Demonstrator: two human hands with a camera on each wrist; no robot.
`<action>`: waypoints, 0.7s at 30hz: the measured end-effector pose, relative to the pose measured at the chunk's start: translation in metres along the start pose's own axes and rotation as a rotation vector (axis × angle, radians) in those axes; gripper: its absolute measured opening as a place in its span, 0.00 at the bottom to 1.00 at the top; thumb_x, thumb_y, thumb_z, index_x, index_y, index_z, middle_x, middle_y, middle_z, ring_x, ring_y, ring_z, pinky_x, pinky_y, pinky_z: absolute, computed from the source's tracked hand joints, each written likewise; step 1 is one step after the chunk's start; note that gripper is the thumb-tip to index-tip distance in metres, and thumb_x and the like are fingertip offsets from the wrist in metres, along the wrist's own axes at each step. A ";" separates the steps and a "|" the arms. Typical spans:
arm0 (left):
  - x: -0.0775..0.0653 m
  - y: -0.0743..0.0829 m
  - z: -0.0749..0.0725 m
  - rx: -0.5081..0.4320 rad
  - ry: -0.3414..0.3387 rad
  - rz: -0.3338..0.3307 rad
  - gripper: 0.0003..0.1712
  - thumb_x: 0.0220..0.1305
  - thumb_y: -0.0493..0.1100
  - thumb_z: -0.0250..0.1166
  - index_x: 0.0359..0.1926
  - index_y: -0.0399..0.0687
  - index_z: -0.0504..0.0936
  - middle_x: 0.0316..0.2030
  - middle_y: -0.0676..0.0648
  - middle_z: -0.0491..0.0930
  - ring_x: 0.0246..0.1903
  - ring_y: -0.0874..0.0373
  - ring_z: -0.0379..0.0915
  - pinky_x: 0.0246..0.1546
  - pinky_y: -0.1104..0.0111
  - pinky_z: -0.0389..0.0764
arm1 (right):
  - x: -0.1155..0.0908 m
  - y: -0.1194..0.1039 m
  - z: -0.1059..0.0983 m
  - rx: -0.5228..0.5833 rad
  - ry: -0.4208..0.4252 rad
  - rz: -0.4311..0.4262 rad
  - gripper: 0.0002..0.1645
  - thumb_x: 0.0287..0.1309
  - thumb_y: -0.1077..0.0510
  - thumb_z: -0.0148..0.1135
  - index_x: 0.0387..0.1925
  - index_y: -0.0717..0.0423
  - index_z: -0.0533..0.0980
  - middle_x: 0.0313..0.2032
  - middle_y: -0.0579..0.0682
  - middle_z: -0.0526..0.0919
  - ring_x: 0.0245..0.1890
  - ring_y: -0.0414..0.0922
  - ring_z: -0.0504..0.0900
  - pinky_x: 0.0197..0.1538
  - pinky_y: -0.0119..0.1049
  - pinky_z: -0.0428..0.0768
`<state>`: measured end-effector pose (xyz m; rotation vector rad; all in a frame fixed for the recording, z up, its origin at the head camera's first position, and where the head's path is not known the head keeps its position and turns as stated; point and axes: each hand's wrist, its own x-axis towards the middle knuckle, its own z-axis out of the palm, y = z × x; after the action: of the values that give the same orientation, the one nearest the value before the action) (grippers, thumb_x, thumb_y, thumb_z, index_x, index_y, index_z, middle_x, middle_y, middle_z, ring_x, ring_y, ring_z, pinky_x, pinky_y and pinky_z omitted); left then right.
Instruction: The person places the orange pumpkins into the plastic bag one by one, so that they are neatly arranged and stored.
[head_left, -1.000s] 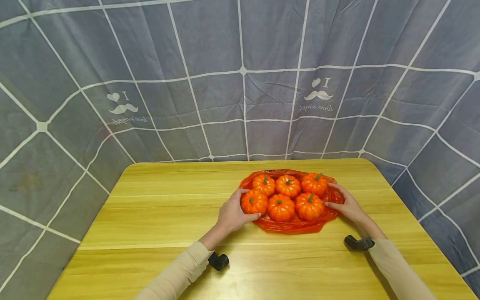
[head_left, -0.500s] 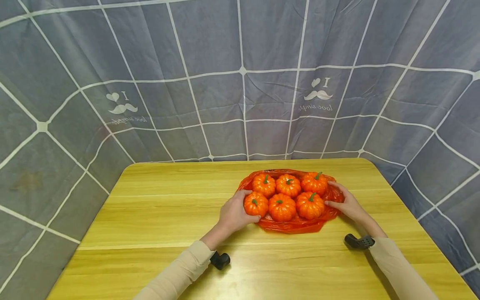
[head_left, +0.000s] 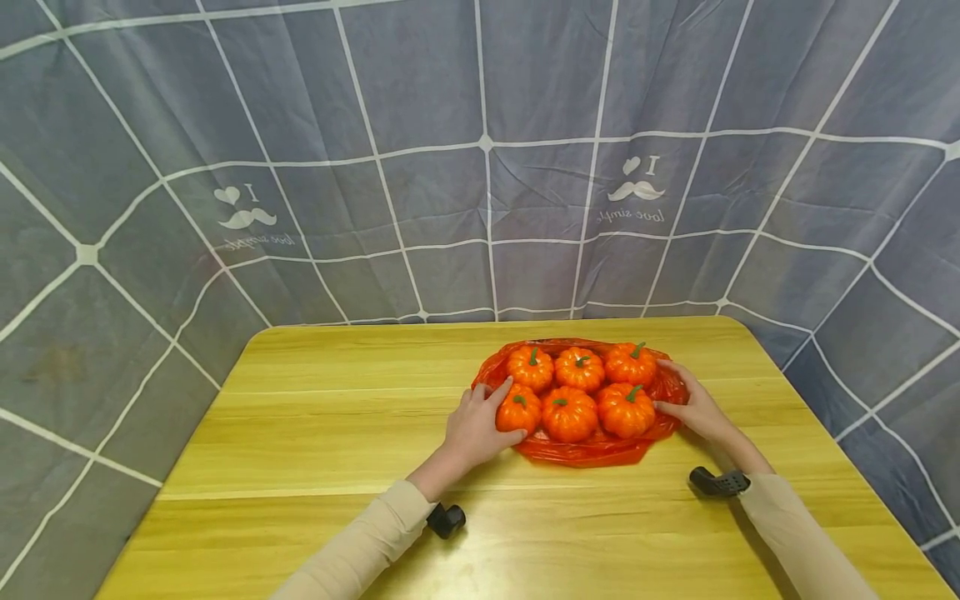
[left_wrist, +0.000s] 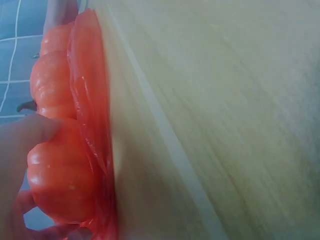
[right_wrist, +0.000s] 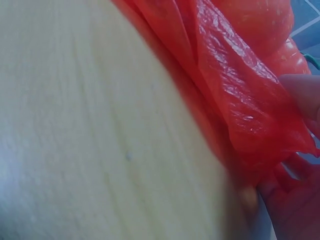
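Several small orange pumpkins (head_left: 577,371) with green stems sit in two rows on a spread red plastic bag (head_left: 581,454). My left hand (head_left: 476,425) curves its thumb and fingers round the front-left pumpkin (head_left: 521,410). From close by, the left wrist view has this pumpkin (left_wrist: 62,172) between the digits. At the bag's right end, my right hand (head_left: 697,408) holds the bag's side, with its thumb close to the front-right pumpkin (head_left: 626,410). Crumpled bag film (right_wrist: 250,110) lies between thumb and fingers in the right wrist view and partly hides the fingers.
Both hands work above a yellow wood-grain table (head_left: 337,417). A grey curtain (head_left: 420,192) with white lines stands behind it and along the sides. Each wrist carries a black camera mount, one at the left wrist (head_left: 446,521) and one at the right wrist (head_left: 718,483).
My left hand has moved slightly right, and the front-row pumpkins have shifted right with it. Its index finger has moved over the front-left pumpkin. My right hand has hardly moved.
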<state>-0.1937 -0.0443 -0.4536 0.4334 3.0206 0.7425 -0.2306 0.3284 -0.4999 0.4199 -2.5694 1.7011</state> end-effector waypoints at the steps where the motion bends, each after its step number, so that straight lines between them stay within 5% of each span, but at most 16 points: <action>1: 0.000 0.000 0.000 0.012 -0.002 0.007 0.49 0.50 0.62 0.70 0.71 0.57 0.63 0.50 0.41 0.73 0.47 0.48 0.69 0.30 0.59 0.78 | 0.000 0.000 0.000 -0.006 0.001 -0.002 0.43 0.53 0.71 0.63 0.67 0.69 0.54 0.66 0.71 0.55 0.52 0.18 0.60 0.51 0.11 0.65; 7: -0.002 -0.002 -0.001 0.022 0.025 0.052 0.51 0.50 0.64 0.69 0.72 0.55 0.61 0.54 0.42 0.72 0.51 0.48 0.67 0.32 0.58 0.80 | 0.002 0.001 -0.002 -0.027 0.001 0.008 0.42 0.55 0.68 0.63 0.68 0.68 0.53 0.65 0.71 0.57 0.52 0.19 0.60 0.50 0.11 0.65; 14: -0.003 -0.018 -0.009 -0.050 0.205 0.136 0.41 0.57 0.64 0.62 0.67 0.48 0.70 0.65 0.45 0.69 0.59 0.47 0.64 0.51 0.51 0.76 | 0.002 -0.001 -0.003 0.076 -0.027 0.039 0.40 0.61 0.69 0.57 0.68 0.70 0.47 0.62 0.71 0.54 0.42 0.23 0.75 0.41 0.22 0.79; 18: -0.007 -0.041 -0.025 -0.062 0.256 0.128 0.40 0.62 0.59 0.60 0.70 0.47 0.65 0.71 0.44 0.60 0.68 0.42 0.57 0.60 0.42 0.67 | 0.002 -0.007 -0.011 -0.068 -0.015 0.018 0.39 0.64 0.66 0.56 0.69 0.71 0.48 0.65 0.73 0.55 0.49 0.47 0.80 0.45 0.32 0.81; 21: -0.011 -0.067 -0.043 -0.023 0.261 0.080 0.41 0.64 0.56 0.60 0.73 0.47 0.58 0.74 0.43 0.52 0.72 0.40 0.47 0.64 0.39 0.59 | 0.001 -0.012 -0.025 -0.249 0.026 -0.044 0.40 0.64 0.63 0.57 0.70 0.73 0.49 0.66 0.77 0.54 0.60 0.70 0.66 0.59 0.53 0.74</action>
<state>-0.2038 -0.1235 -0.4468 0.4967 3.2475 0.9040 -0.2320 0.3462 -0.4787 0.4337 -2.6844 1.3405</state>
